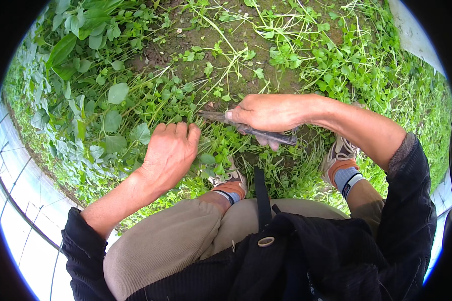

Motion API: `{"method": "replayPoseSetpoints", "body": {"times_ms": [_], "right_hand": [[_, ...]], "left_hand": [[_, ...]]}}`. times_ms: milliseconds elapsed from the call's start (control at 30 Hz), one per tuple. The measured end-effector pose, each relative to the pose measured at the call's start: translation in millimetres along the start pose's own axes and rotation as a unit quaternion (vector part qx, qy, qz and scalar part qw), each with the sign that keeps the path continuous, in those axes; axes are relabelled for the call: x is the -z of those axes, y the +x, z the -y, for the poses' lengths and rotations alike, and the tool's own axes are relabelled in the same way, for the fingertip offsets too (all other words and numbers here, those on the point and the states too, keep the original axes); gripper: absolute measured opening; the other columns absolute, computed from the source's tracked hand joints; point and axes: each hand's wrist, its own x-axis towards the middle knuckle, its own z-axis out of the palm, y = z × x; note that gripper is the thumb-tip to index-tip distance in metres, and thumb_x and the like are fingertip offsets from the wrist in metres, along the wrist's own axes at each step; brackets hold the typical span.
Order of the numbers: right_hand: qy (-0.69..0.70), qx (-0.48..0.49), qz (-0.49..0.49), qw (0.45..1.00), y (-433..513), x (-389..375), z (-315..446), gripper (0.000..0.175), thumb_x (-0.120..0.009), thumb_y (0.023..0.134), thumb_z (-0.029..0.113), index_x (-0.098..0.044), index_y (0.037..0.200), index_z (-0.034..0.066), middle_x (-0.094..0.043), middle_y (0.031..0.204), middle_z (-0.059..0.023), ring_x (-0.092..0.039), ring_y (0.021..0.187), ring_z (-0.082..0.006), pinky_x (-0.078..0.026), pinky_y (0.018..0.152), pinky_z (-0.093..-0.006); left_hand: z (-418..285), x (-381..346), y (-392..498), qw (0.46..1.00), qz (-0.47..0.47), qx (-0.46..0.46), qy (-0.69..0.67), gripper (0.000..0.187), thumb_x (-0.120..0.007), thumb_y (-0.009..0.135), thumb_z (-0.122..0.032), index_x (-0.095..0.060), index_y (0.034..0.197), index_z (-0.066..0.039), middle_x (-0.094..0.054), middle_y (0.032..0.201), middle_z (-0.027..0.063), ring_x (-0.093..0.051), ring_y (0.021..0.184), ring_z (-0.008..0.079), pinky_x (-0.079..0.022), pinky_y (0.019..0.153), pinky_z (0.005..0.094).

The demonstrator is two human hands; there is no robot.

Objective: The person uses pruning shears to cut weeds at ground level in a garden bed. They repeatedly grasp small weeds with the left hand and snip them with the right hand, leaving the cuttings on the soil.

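My right hand (267, 114) is closed around a dark, soil-stained hand tool (273, 136), its narrow end pointing left over the plants; its exact kind is not clear. My left hand (173, 152) is just left of that end, knuckles up, fingers curled down into the green stems; what they grip is hidden beneath them. Leafy plants with lobed, celery-like leaves (286, 58) lie loosely over the soil (245, 35) beyond my hands. Broad-leaved plants (115, 124) grow thickly left of my left hand.
My shoes (229, 177) stand among low greenery, with a black strap (261, 192) hanging between my knees. A pale sheet (418, 37) lies at the upper right. Along the left rim are whitish sheeting (26, 210) and thin dark bars.
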Motion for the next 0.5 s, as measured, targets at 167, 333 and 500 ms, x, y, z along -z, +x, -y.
{"method": "replayPoseSetpoints", "body": {"times_ms": [167,333,500], "right_hand": [[0.009,-0.012,0.006,1.0,1,0,0,0.057,-0.028,0.107,0.044,-0.053,0.084,-0.0024,-0.062,0.068,-0.0117,-0.067,0.055,-0.0208,-0.056,0.052,-0.0348],[0.013,-0.011,0.001,1.0,7,-2,3,0.057,-0.029,0.107,0.043,-0.053,0.084,-0.0036,-0.062,0.069,-0.0124,-0.067,0.055,-0.0219,-0.056,0.052,-0.035],[0.028,-0.01,0.0,1.0,11,-4,6,0.058,-0.03,0.106,0.043,-0.054,0.086,-0.0053,-0.062,0.07,-0.012,-0.067,0.056,-0.022,-0.057,0.054,-0.0357]], "left_hand": [[1,-4,0,1.0,0.011,0.009,-0.012,0.02,-0.062,0.073,-0.011,-0.06,0.092,-0.004,-0.059,0.079,0.0081,-0.06,0.072,0.0213,-0.046,0.066,0.034],[1,-5,0,1.0,0.0,0.01,-0.009,0.015,-0.063,0.072,-0.01,-0.06,0.085,-0.005,-0.059,0.077,0.0086,-0.06,0.071,0.022,-0.047,0.066,0.0347],[2,-2,3,0.999,0.011,0.023,-0.026,0.012,-0.063,0.071,-0.01,-0.06,0.081,-0.005,-0.059,0.076,0.0095,-0.061,0.07,0.0225,-0.047,0.065,0.0354]]}}
